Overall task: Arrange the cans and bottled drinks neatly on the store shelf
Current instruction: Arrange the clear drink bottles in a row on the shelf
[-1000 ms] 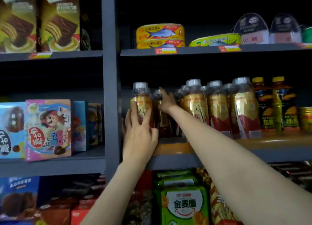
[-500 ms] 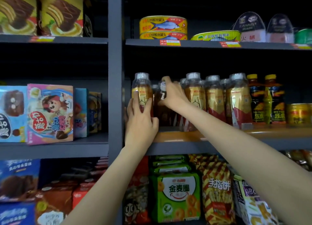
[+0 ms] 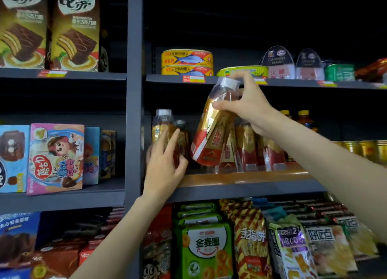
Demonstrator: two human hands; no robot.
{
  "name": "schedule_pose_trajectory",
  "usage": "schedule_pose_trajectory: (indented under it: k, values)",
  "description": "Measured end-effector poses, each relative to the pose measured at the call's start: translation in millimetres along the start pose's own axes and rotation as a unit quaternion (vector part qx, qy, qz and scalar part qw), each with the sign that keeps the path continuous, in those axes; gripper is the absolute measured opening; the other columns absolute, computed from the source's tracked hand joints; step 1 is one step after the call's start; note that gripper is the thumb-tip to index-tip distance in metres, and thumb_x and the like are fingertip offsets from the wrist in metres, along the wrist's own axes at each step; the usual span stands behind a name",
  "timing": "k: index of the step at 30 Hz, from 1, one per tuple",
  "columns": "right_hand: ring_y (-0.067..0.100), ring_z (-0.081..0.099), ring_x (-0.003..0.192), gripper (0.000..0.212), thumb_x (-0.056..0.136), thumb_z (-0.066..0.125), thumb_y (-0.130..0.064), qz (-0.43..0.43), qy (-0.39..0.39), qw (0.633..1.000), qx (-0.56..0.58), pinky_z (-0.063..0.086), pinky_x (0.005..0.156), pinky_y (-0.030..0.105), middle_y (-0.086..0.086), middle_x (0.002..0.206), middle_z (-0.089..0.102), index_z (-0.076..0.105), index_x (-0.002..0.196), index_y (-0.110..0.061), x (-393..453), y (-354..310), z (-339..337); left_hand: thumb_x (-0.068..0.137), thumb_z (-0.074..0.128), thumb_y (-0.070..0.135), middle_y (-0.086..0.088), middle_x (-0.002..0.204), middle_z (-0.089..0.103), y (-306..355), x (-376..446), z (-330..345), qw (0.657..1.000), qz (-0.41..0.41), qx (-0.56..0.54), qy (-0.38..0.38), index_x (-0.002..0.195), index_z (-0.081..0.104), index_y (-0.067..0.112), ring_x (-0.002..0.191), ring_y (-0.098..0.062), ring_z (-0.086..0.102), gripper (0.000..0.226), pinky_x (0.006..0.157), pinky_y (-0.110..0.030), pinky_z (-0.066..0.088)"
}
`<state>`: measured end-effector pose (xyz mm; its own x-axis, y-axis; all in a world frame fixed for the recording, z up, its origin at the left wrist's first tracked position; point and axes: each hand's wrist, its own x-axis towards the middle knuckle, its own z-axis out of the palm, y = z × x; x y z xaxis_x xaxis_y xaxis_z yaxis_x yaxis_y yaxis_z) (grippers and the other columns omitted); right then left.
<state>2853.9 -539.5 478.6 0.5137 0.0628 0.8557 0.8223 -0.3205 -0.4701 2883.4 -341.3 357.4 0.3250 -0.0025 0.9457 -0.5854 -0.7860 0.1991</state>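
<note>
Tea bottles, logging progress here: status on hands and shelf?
Right hand grips a tilted tea bottle, lifted off the shelf. Left hand rests on the leftmost bottle. Nothing blocking.

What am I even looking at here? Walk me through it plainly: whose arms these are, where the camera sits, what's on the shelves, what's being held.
No machine here: a person wears a camera on the head, so the single view looks forward and down along their own bare arms at grey metal store shelves.

The right hand grips a clear plastic tea bottle with a gold-and-red label and white cap near its neck, tilted and lifted above the row of matching bottles. The left hand rests against the leftmost upright bottle, steadying it.

Above sit yellow oval fish tins. To the left stand pink and blue cartoon snack boxes; below are snack bags, including a green one.
</note>
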Motion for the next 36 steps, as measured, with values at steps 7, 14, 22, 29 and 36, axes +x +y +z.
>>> schedule_pose_trajectory:
  k: [7,14,22,29,36]
  values:
    - [0.019,0.064,0.089,0.062,0.076,0.078,-0.01,0.122,0.029,0.973,0.194,0.053,0.05,0.023,0.011,0.119,0.056,0.039,0.122,-0.024,-2.4,-5.5,-18.2,0.068,0.075,0.055,0.015,0.129,0.049,46.3,-8.5,-7.1,0.904,-0.138,-0.368,-0.168,0.127,0.032,0.054,0.111,-0.004,0.057,0.073,0.093,-0.031,0.051]
    - [0.019,0.067,0.089,0.016,0.1,0.045,-0.029,0.101,-0.079,0.972,0.198,0.056,0.073,0.031,0.009,0.108,0.063,0.053,0.114,-0.028,-16.7,-8.1,-31.4,0.062,0.086,0.039,0.002,0.123,0.062,32.6,-19.1,-23.4,0.847,-0.203,-0.473,-0.137,0.13,0.047,0.041,0.108,-0.015,0.063,0.078,0.082,-0.03,0.055]
    - [0.028,0.062,0.106,0.031,0.1,0.043,-0.037,0.116,-0.147,0.955,0.229,0.056,0.086,0.042,0.008,0.123,0.055,0.042,0.13,-0.035,-19.0,-8.1,-21.1,0.056,0.087,0.036,0.006,0.125,0.058,27.5,-16.9,-34.6,0.875,-0.183,-0.441,-0.076,0.117,0.051,0.048,0.106,-0.011,0.063,0.071,0.079,-0.03,0.056]
    - [0.029,0.063,0.101,0.073,0.078,0.075,-0.024,0.242,-0.028,0.906,0.345,0.059,0.072,0.048,0.014,0.118,0.055,0.029,0.134,-0.022,-23.8,16.4,4.8,0.076,0.077,0.019,0.013,0.141,0.032,36.0,2.3,-41.2,0.975,0.034,-0.219,-0.014,0.135,0.03,0.049,0.132,-0.014,0.037,0.082,0.1,-0.043,0.046]
    - [0.03,0.061,0.107,0.072,0.076,0.073,-0.018,0.221,0.004,0.876,0.428,0.06,0.071,0.042,0.014,0.125,0.052,0.035,0.137,-0.021,-28.1,23.7,5.0,0.054,0.08,0.036,-0.004,0.124,0.057,59.4,0.9,-43.1,0.839,-0.194,-0.506,-0.058,0.123,0.046,0.033,0.107,-0.017,0.063,0.077,0.086,-0.031,0.055]
